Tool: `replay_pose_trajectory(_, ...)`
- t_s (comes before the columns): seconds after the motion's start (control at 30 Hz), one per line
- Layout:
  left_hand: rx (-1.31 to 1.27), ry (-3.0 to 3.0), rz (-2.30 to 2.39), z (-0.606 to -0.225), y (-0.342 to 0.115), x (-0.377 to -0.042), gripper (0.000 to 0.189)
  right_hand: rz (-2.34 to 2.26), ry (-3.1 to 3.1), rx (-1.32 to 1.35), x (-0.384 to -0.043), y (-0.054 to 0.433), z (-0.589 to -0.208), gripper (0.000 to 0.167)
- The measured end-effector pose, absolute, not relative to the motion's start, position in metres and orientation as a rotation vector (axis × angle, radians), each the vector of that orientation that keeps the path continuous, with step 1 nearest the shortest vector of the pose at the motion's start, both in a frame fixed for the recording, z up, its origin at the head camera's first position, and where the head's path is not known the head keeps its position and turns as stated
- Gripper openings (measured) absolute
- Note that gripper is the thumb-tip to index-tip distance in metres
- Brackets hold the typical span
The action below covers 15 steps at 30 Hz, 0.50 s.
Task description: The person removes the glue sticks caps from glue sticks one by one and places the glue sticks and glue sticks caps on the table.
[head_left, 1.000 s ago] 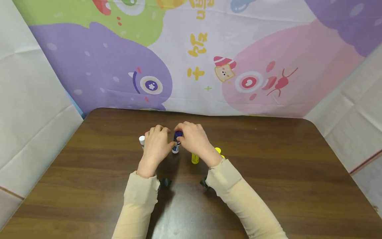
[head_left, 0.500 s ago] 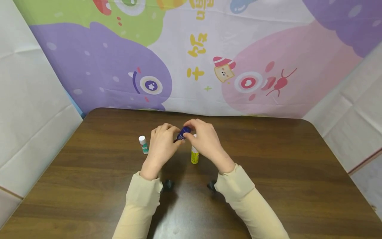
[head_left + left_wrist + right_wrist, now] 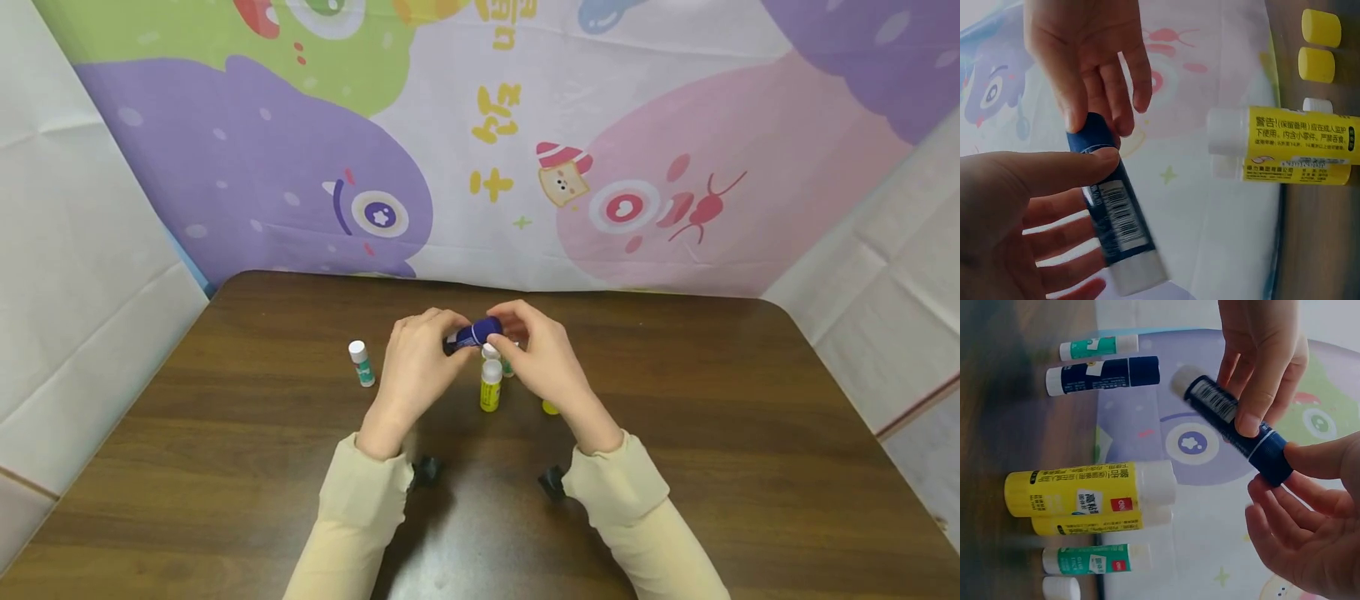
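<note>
A dark blue glue stick [image 3: 474,332] is held tilted above the table between both hands. My left hand [image 3: 420,354] pinches its barrel, thumb across the label, as the left wrist view shows. The fingertips of my right hand [image 3: 551,354] grip the blue cap [image 3: 1272,457], which sits on the stick. Just in front, two yellow glue sticks [image 3: 1085,490] stand with their caps off. Beside them in the right wrist view is an uncapped green glue stick [image 3: 1088,559], largely covered by my right hand in the head view.
A capped green glue stick [image 3: 362,364] stands at the left. Close to it is a second blue glue stick [image 3: 1107,375], hidden from the head view. Two yellow caps [image 3: 1321,28] and a white cap [image 3: 1061,588] lie to the right. A printed cloth [image 3: 495,250] hangs behind the table.
Both hands have lifted the blue glue stick off the table, carried it rightward and tipped it from upright to nearly level. The left-hand green stick and the yellow sticks have come into clearer view.
</note>
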<state>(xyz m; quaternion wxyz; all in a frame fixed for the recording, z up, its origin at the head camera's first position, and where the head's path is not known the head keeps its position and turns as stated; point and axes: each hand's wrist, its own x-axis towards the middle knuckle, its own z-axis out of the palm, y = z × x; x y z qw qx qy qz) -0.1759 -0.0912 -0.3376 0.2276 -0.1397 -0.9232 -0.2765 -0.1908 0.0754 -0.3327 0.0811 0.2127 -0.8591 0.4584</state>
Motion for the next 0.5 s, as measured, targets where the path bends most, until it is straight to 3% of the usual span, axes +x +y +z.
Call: replay_pose_trajectory(0.5,-0.470,-2.520,-0.774,-0.331,-0.083,-0.169,0.022,1.592,-2.583,0.524,-0.183,0.091,-0.339,0.032)
